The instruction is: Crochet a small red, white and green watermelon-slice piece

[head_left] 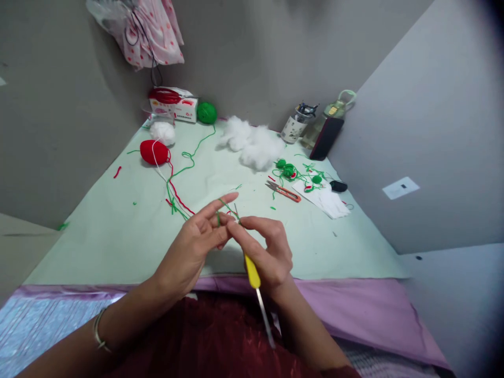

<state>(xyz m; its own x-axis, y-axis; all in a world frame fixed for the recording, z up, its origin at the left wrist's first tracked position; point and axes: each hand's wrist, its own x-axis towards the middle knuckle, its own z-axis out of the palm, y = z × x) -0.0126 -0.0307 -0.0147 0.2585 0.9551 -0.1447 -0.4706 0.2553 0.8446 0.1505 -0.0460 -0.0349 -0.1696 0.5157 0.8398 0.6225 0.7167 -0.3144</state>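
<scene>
Over the near part of the table, my two hands meet at the fingertips. My right hand [265, 247] is closed round a crochet hook [252, 270] with a yellow grip, its metal shaft slanting down toward my lap. Green yarn [223, 202] loops over the raised index finger of my left hand [199, 236], whose thumb and other fingers pinch at the hook's tip. The small work between the fingertips is mostly hidden. Red yarn [179, 198], with white and green strands beside it, runs from the hands toward a red yarn ball [154, 152].
Behind lie a white yarn ball [163, 133], a green yarn ball [207, 113] and white stuffing [254, 144]. To the right are thread snips [283, 191], small green crocheted pieces [289, 170], white paper [323, 199], a phone [326, 138], a pen cup [293, 128] and a bottle [334, 110].
</scene>
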